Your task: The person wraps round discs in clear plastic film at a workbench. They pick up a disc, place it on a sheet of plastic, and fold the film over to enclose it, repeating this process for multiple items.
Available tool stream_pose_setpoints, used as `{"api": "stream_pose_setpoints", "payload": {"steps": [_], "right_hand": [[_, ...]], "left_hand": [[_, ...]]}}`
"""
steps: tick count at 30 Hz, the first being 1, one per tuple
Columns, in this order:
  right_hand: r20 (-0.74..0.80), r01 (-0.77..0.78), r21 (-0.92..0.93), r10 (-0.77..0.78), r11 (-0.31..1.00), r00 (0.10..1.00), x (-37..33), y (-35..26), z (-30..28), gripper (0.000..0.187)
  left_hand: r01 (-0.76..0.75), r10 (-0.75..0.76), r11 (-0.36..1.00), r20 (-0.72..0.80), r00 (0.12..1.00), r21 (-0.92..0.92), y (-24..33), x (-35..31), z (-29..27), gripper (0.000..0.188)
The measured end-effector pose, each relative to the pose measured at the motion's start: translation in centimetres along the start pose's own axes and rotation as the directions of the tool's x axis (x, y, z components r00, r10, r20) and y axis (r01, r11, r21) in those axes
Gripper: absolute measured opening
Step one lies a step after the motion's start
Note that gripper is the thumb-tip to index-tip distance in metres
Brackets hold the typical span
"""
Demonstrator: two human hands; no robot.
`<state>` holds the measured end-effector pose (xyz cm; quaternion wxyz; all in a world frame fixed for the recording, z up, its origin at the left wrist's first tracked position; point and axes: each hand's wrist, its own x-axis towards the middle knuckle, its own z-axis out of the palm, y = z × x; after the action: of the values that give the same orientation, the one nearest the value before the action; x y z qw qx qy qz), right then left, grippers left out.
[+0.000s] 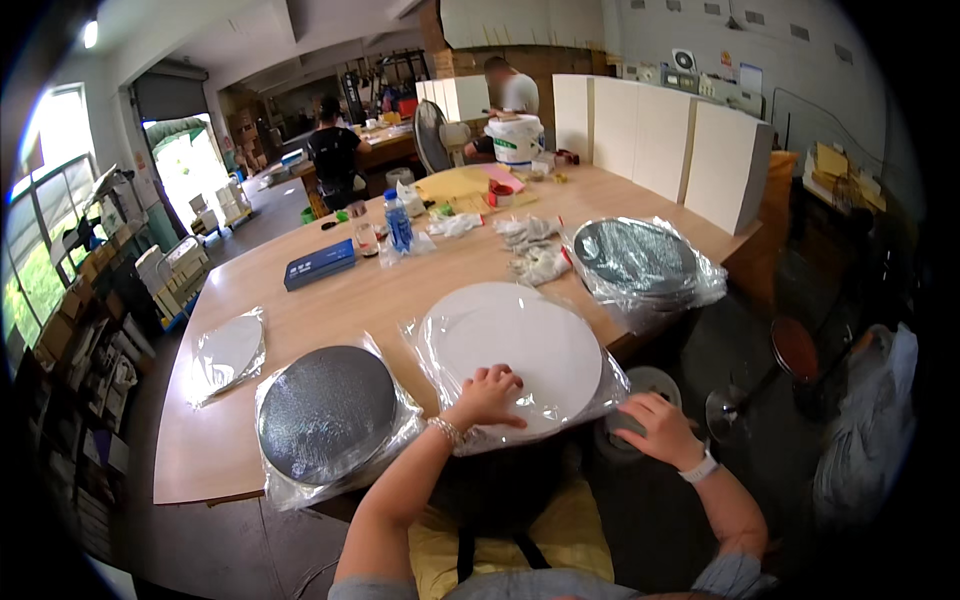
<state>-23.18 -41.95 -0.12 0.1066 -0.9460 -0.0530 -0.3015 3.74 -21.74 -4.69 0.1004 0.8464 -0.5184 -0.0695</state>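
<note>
A large white round disc (pixel 512 345) lies in a clear plastic bag (pixel 612 392) at the table's front edge. My left hand (pixel 488 396) rests on the near part of the disc, fingers apart and a little bent. Beside the bag's right corner is my right hand (pixel 660 430), its fingers curled loosely with a gap to the thumb; whether they touch the plastic is unclear. To the left, a dark grey disc (pixel 327 413) lies in clear wrap. Stacked at the right are wrapped grey-green discs (pixel 635 257).
A smaller wrapped pale disc (pixel 230 348) lies far left on the table (pixel 225 440). Further back are a blue box (pixel 320 265), a blue bottle (pixel 398 222), work gloves (pixel 540 262), a white bucket (pixel 515 140) and white panels (pixel 655 130). A stool (pixel 793 345) stands right. Two people sit beyond.
</note>
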Motion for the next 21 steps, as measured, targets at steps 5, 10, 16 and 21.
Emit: {"api": "stream_pose_setpoints", "payload": {"steps": [5, 10, 16, 21], "right_hand": [[0.141, 0.063, 0.153, -0.085, 0.986, 0.986, 6.4, -5.7, 8.2, 0.033], [0.119, 0.298, 0.028, -0.299, 0.954, 0.947, 3.1, -7.6, 11.9, 0.010], [0.022, -0.051, -0.008, 0.051, 0.999, 0.998, 8.0, -11.4, 11.9, 0.026], [0.310, 0.237, 0.000, -0.225, 0.972, 0.924, 1.8, -11.1, 13.2, 0.015]], "left_hand": [[-0.043, 0.047, 0.995, 0.044, 0.998, -0.085, 0.2, 0.6, -0.5, 0.075], [-0.051, 0.050, 0.998, -0.034, 0.998, -0.047, -0.5, 0.5, -0.2, 0.076], [-0.084, 0.078, 0.991, -0.058, 0.995, -0.103, -2.0, 1.5, 1.4, 0.072], [-0.091, 0.091, 0.988, -0.007, 0.996, -0.122, -0.1, 0.7, -0.5, 0.070]]}}
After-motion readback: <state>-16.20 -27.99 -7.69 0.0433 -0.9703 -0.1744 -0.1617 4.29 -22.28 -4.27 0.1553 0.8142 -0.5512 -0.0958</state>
